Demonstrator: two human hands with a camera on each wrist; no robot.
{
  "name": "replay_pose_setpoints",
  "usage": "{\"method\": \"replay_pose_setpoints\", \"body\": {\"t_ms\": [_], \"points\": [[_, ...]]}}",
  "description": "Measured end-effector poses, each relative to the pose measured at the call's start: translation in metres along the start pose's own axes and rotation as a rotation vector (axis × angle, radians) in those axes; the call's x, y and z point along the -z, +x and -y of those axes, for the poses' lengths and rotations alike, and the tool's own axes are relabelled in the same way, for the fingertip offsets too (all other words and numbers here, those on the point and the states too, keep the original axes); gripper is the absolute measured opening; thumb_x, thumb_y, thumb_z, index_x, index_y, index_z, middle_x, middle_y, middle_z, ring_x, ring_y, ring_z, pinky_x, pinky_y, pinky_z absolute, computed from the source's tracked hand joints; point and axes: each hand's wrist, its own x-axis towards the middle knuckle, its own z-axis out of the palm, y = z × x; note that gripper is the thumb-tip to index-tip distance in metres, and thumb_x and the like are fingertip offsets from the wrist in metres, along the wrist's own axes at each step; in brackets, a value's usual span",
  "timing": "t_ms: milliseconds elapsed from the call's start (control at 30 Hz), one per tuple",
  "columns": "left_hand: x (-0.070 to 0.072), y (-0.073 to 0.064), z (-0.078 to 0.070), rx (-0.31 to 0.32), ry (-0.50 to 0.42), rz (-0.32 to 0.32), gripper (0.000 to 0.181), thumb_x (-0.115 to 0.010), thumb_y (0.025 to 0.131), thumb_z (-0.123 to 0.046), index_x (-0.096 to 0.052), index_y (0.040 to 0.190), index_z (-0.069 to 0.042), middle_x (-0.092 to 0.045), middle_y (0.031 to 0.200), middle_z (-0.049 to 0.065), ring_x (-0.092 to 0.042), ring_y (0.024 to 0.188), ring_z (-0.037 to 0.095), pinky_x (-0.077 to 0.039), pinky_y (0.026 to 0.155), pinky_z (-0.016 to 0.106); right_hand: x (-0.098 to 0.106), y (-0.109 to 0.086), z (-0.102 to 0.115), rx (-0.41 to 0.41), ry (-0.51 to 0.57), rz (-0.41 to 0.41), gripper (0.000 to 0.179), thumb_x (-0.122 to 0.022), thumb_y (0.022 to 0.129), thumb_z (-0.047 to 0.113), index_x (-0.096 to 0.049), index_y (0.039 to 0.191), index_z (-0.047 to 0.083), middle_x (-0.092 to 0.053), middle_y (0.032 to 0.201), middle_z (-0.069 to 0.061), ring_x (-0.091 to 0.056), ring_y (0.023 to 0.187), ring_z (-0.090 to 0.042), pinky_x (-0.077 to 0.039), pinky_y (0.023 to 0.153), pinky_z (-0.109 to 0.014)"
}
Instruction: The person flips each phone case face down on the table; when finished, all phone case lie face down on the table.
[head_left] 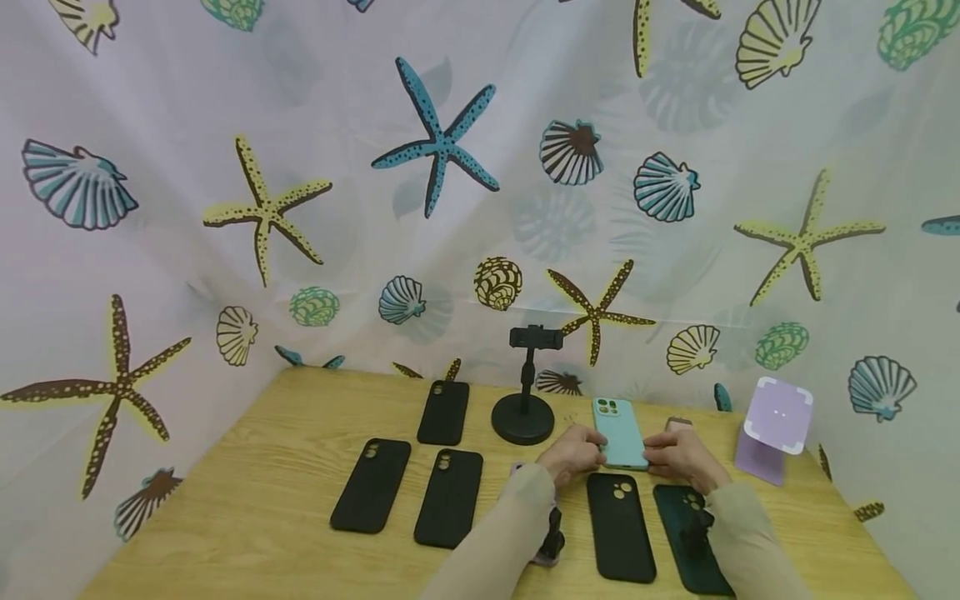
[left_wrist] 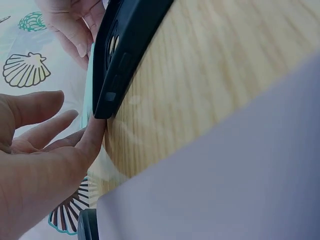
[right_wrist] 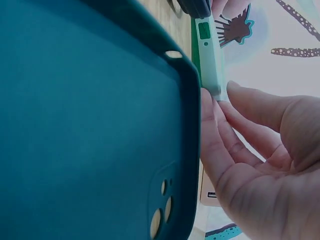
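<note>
A light turquoise phone case (head_left: 618, 435) lies back side up on the wooden table, its camera cutouts at the far end. My left hand (head_left: 573, 454) is at its near left edge; in the left wrist view the fingers (left_wrist: 91, 142) reach to that edge while the thumb stands away. At the near right corner, my right hand (head_left: 681, 458) touches the case, its fingers extended and the thumb close to the corner in the right wrist view. Closer to me lie a black phone case (head_left: 621, 527) and a dark green one (head_left: 690, 533), partly under the right forearm.
Three black phone cases, including one at the back (head_left: 443, 412), lie to the left. A black phone stand (head_left: 522, 417) stands behind them; a lilac stand (head_left: 776, 425) is at the right. A lilac case (head_left: 546, 557) is mostly hidden under my left arm. Patterned cloth (head_left: 480, 233) hangs behind.
</note>
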Motion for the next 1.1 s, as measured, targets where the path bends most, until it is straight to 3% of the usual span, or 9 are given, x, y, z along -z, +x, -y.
{"method": "replay_pose_setpoints", "body": {"t_ms": [267, 467, 600, 767, 1100], "points": [[0.005, 0.000, 0.003, -0.012, -0.025, -0.024, 0.045, -0.060, 0.090, 0.007, -0.056, 0.135, 0.003, -0.055, 0.136, 0.021, -0.064, 0.111, 0.027, -0.056, 0.089, 0.036, 0.001, -0.001, 0.000, -0.006, 0.009, -0.001, 0.041, -0.059, 0.095, 0.001, -0.051, 0.131, -0.016, -0.060, 0.123, -0.030, -0.069, 0.089, -0.017, -0.060, 0.078, -0.034], [0.011, -0.010, -0.002, -0.056, -0.056, 0.000, 0.035, -0.060, 0.093, 0.004, -0.059, 0.128, 0.007, -0.061, 0.124, 0.023, -0.064, 0.100, 0.027, -0.056, 0.083, 0.039, 0.004, -0.014, 0.004, 0.063, 0.003, 0.008, 0.041, -0.061, 0.096, 0.006, -0.052, 0.131, -0.015, -0.060, 0.123, -0.029, -0.068, 0.092, -0.020, -0.059, 0.081, -0.036], [0.016, -0.019, -0.007, -0.052, -0.017, 0.033, 0.030, -0.061, 0.093, 0.001, -0.062, 0.123, 0.006, -0.064, 0.117, 0.019, -0.067, 0.098, 0.030, -0.058, 0.083, 0.039, 0.004, -0.027, 0.009, 0.090, 0.011, 0.106, 0.041, -0.063, 0.094, 0.004, -0.054, 0.128, -0.016, -0.062, 0.118, -0.027, -0.068, 0.095, -0.022, -0.059, 0.083, -0.039], [0.021, -0.030, -0.007, -0.041, 0.033, 0.047, 0.029, -0.063, 0.092, 0.002, -0.063, 0.121, 0.006, -0.065, 0.114, 0.018, -0.068, 0.098, 0.030, -0.058, 0.082, 0.040, 0.002, -0.044, 0.011, 0.061, -0.012, 0.256, 0.041, -0.064, 0.093, 0.005, -0.055, 0.128, -0.015, -0.065, 0.114, -0.021, -0.068, 0.094, -0.020, -0.059, 0.083, -0.039], [0.017, -0.058, -0.002, 0.036, 0.038, 0.117, 0.042, -0.065, 0.089, 0.004, -0.056, 0.130, 0.004, -0.058, 0.127, 0.023, -0.066, 0.105, 0.029, -0.058, 0.082, 0.039, -0.006, -0.067, 0.010, 0.055, -0.102, 0.325, 0.044, -0.067, 0.092, 0.005, -0.054, 0.129, -0.014, -0.064, 0.120, -0.026, -0.070, 0.094, -0.024, -0.059, 0.080, -0.040]]}}
